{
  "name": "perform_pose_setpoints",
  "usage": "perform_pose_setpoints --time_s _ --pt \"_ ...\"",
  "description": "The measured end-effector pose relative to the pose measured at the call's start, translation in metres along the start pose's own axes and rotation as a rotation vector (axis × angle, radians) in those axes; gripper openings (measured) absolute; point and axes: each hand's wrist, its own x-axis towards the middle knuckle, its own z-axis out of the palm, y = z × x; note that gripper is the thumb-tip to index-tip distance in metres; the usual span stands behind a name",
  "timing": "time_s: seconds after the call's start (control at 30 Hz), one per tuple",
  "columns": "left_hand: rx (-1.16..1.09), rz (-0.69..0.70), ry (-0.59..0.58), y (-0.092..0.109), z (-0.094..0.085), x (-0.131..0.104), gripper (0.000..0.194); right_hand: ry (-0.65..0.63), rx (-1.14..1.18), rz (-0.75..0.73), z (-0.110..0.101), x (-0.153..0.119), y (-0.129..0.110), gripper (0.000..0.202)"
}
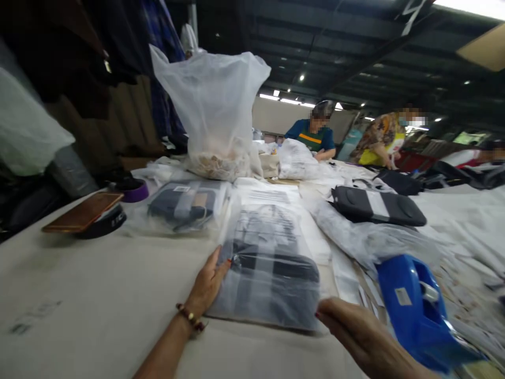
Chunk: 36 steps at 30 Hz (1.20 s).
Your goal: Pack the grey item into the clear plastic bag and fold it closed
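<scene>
A dark case in a clear plastic bag (272,284) lies flat on the table in front of me; a pale band wraps the case, and print shows on the bag's upper part. My left hand (207,281) touches the bag's left edge, thumb and fingers apart. Close to the bag's lower right corner is my right hand (355,326), seen from its side with the fingers stretched out. Blur hides whether it touches the plastic. Right of that hand stands a blue tape dispenser (410,305).
Another bagged case (185,202) lies at the back left, near a phone (84,210) and a purple tape roll (135,190). An unbagged black case (376,205) sits back right. Behind stands a large open plastic bag (216,105). Two co-workers (315,134) work farther back.
</scene>
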Motion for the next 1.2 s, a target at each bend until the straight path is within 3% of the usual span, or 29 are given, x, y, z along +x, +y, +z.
perform_pose_setpoints --time_s 0.1,0.2,0.3,0.43,0.63,0.83,0.93,1.0,1.03,1.1,1.2 --pt "0.009 0.007 0.004 -0.005 0.000 0.000 0.076 -0.181 -0.094 -0.212 0.010 0.065 -0.037 0.031" --pt "0.005 0.020 0.005 -0.003 0.000 -0.002 0.071 -0.280 -0.238 -0.285 0.032 0.116 -0.056 0.024" --pt "0.009 0.043 0.009 -0.003 0.001 -0.002 0.066 -0.299 -0.354 -0.213 0.054 0.148 -0.061 0.016" --pt "0.025 0.063 0.015 -0.007 0.004 0.000 0.060 -0.258 -0.403 -0.046 0.066 0.164 -0.065 0.017" --pt "0.028 0.093 0.017 -0.010 0.006 0.001 0.051 -0.166 -0.462 0.126 0.057 0.170 -0.067 0.019" --pt "-0.010 0.080 0.007 -0.009 0.004 0.000 0.046 0.084 -0.539 0.224 0.048 0.148 -0.036 0.029" --pt "-0.033 0.073 0.010 -0.006 0.003 -0.001 0.047 0.185 -0.514 0.010 0.076 0.115 -0.026 0.030" --pt "-0.039 0.058 0.008 -0.004 0.004 -0.002 0.051 0.241 -0.456 -0.420 0.103 0.094 -0.022 0.043" --pt "-0.041 0.050 0.006 -0.003 0.004 -0.002 0.053 0.255 -0.432 -0.500 0.114 0.085 -0.019 0.056" --pt "-0.050 0.034 -0.003 -0.001 0.002 -0.003 0.059 0.258 -0.379 -0.503 0.123 0.072 -0.009 0.064" --pt "-0.093 0.005 -0.022 0.002 -0.004 -0.002 0.064 0.280 -0.164 -0.232 0.103 0.056 0.021 0.036"
